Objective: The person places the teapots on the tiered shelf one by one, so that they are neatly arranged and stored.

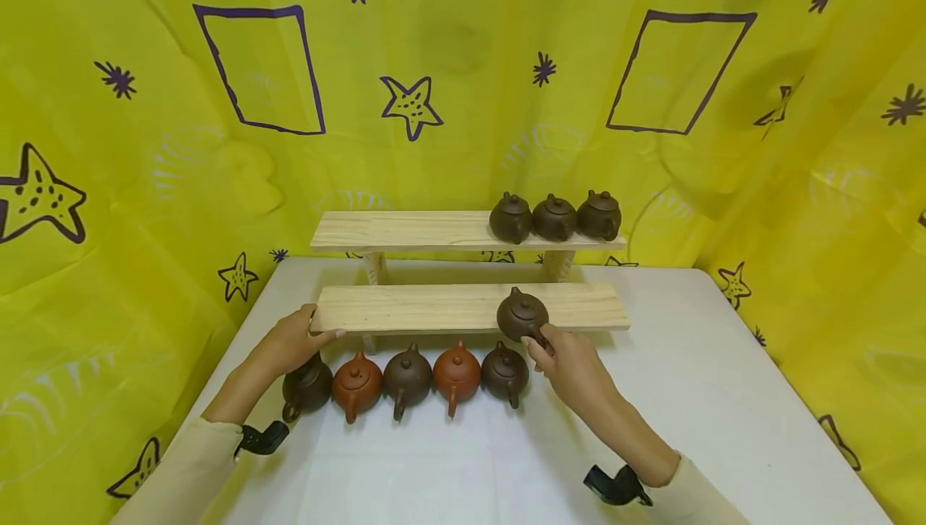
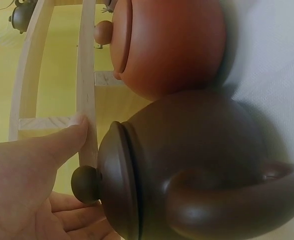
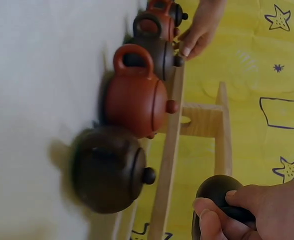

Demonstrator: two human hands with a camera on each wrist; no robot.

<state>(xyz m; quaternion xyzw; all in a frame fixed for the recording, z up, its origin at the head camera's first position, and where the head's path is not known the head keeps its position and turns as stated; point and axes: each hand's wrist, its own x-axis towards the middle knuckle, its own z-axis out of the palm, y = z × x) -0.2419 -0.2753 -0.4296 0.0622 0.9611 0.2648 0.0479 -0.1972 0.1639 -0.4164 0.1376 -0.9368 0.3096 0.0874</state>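
In the head view my right hand (image 1: 579,368) pinches the handle of a dark brown teapot (image 1: 522,314), which is at the lower shelf board (image 1: 412,308), right of its middle. The right wrist view shows the fingers curled round that handle (image 3: 219,192). My left hand (image 1: 289,342) rests at the left end of the same board, thumb along its front edge, as the left wrist view also shows (image 2: 32,170). Just below the left hand stands a dark teapot (image 1: 307,387), leftmost in a front row with a red teapot (image 1: 357,384) beside it.
Farther right in the row are a dark teapot (image 1: 407,378), a red one (image 1: 456,375) and another dark one (image 1: 505,374). Three dark teapots (image 1: 555,219) stand on the right part of the upper board (image 1: 405,231). Yellow patterned cloth (image 1: 463,163) hangs behind and at both sides.
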